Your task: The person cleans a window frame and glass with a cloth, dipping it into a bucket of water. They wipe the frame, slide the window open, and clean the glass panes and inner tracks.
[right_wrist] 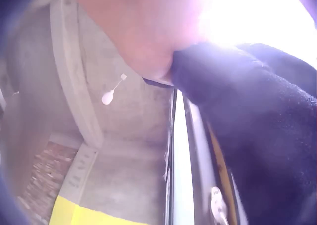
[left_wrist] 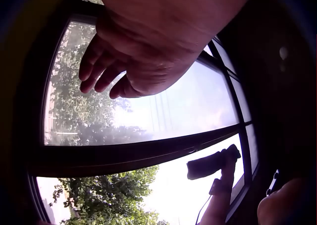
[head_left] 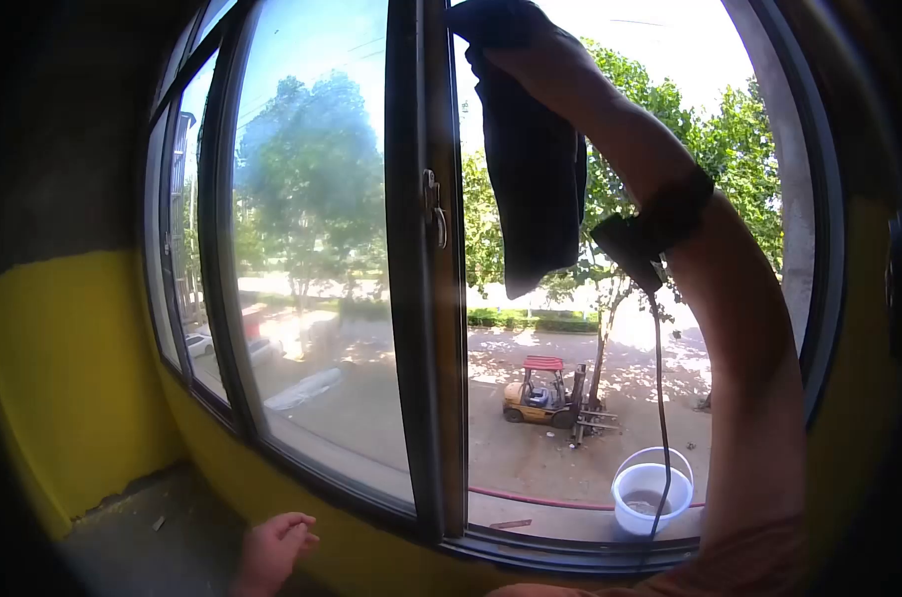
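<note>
High at the window's frame, my right hand (head_left: 531, 50) grips a dark cloth (head_left: 531, 179) that hangs down in front of the open pane. The cloth covers most of the fingers. Seen from the right wrist, the navy cloth (right_wrist: 257, 126) bunches against the hand (right_wrist: 148, 31), close beside the frame. My left hand (head_left: 277, 552) is low in front of the yellow wall, fingers loosely bent and holding nothing. The left wrist view shows that hand (left_wrist: 143, 56) with relaxed fingers, overlapping the hazy glass (left_wrist: 198, 101).
A window handle (head_left: 434, 209) sits on the dark middle upright (head_left: 411, 298). Outside, beyond the sill, stands a white bucket (head_left: 625, 512); farther out are a forklift (head_left: 541, 398) and trees. A cable (head_left: 660, 398) hangs from the right wrist camera. Yellow wall (head_left: 63, 368) lies left.
</note>
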Demonstrator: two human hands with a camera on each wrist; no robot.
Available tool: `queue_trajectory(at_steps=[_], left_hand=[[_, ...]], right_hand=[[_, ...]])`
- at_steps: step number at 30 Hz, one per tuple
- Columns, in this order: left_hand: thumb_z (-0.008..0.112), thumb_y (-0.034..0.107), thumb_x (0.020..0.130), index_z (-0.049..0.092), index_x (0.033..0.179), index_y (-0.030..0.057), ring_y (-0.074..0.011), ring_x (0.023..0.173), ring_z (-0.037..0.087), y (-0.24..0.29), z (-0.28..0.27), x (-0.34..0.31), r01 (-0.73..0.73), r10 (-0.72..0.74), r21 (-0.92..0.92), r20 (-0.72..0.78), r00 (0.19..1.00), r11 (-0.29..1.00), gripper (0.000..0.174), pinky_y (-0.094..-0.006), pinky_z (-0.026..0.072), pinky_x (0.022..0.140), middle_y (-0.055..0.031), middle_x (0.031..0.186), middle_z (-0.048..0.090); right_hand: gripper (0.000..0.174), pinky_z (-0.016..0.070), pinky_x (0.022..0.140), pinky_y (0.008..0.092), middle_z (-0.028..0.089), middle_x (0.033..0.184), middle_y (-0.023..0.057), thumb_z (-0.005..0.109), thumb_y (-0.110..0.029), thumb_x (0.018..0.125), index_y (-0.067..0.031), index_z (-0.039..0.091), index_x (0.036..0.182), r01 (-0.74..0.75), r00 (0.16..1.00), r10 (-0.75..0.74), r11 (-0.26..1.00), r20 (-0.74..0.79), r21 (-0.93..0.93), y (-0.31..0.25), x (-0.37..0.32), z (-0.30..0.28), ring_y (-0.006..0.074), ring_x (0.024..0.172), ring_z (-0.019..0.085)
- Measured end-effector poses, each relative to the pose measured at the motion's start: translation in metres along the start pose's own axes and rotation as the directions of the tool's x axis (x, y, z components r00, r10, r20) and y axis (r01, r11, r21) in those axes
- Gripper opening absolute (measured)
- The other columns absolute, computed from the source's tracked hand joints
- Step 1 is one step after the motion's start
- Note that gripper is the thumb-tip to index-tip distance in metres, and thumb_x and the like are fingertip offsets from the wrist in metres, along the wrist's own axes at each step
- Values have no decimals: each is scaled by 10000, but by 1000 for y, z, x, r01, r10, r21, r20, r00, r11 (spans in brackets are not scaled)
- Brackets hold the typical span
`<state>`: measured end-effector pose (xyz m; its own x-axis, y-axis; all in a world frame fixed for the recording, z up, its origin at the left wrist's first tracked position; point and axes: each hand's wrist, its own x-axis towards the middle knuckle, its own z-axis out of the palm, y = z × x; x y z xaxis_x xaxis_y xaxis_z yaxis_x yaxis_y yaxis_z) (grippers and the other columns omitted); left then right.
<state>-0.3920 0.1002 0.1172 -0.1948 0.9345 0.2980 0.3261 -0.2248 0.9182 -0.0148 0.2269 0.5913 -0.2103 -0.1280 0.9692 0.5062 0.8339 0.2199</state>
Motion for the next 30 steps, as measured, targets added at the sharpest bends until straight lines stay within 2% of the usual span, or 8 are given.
queue_trajectory(at_steps=[5, 7, 8, 9, 12, 14, 18, 30], left_hand=[[573, 153, 1025, 690, 1165, 0, -121, 855, 676, -33, 1, -4, 27, -17, -98, 99, 995, 995, 239, -244, 523, 741, -60, 993, 714], [575, 141, 1023, 689, 1164, -2, -118, 860, 678, -40, -4, -5, 43, -34, -81, 105, 994, 996, 231, -246, 520, 731, -65, 994, 714], [574, 143, 1024, 691, 1156, -2, -118, 857, 678, -44, -6, -8, 73, -69, -37, 109, 992, 997, 228, -248, 519, 730, -66, 997, 714], [573, 146, 1025, 692, 1147, -1, -119, 854, 678, -49, -8, -14, 112, -112, 10, 116, 987, 994, 226, -250, 518, 728, -68, 1001, 714], [569, 156, 1028, 696, 1127, 2, -125, 846, 681, -68, -9, -21, 183, -176, -75, 85, 981, 980, 223, -251, 518, 735, -64, 1003, 716], [566, 160, 1029, 699, 1119, 5, -126, 843, 681, -70, -7, -22, 203, -195, -93, 86, 977, 975, 223, -250, 517, 736, -62, 1002, 718], [563, 172, 1031, 702, 1115, 11, -124, 840, 681, -71, -3, -16, 204, -192, -102, 117, 974, 974, 228, -247, 515, 736, -55, 1000, 721], [587, 151, 994, 714, 1091, 36, -167, 818, 695, -62, -10, -21, 144, -120, -107, 209, 970, 984, 197, -289, 521, 735, -86, 974, 738]], right_hand=[[619, 452, 1074, 416, 497, 1423, 203, 536, -96, 920, -131, 319, 1498, -213, 976, 215, 954, -14, -211, 1, 141, 63, 337, 1352, 474], [613, 377, 1139, 424, 386, 1533, 167, 523, -212, 982, -164, 277, 1542, 152, 987, -163, 888, 11, -434, 55, 182, 128, 295, 1458, 327], [671, 273, 1211, 421, 297, 1585, 125, 499, -342, 1018, -204, 181, 1592, 592, 805, -233, 268, 545, -760, 51, 181, 135, 257, 1498, 225], [713, 207, 1245, 463, 326, 1555, 126, 519, -374, 1010, -206, 170, 1608, 187, 880, 191, 703, 435, -686, -20, 121, 117, 280, 1484, 246], [563, 287, 1201, 543, 415, 1487, 143, 522, -341, 1015, -194, 373, 1539, -63, 994, 109, 727, 24, -683, -35, 65, 136, 313, 1451, 305], [402, 391, 1121, 555, 482, 1428, 167, 572, -272, 997, -170, 578, 1386, -220, 963, 116, 859, 242, 463, 21, 86, 156, 356, 1401, 375], [350, 458, 1031, 585, 676, 1190, 79, 688, -319, 858, -155, 726, 1165, 370, 929, -263, 722, 262, -585, 24, 23, 171, 295, 1227, 553], [438, 460, 898, 548, 485, 1436, 176, 672, -351, 811, -228, 721, 1228, 611, 669, -88, 629, 738, -480, -103, -218, 125, 456, 1333, 374]])
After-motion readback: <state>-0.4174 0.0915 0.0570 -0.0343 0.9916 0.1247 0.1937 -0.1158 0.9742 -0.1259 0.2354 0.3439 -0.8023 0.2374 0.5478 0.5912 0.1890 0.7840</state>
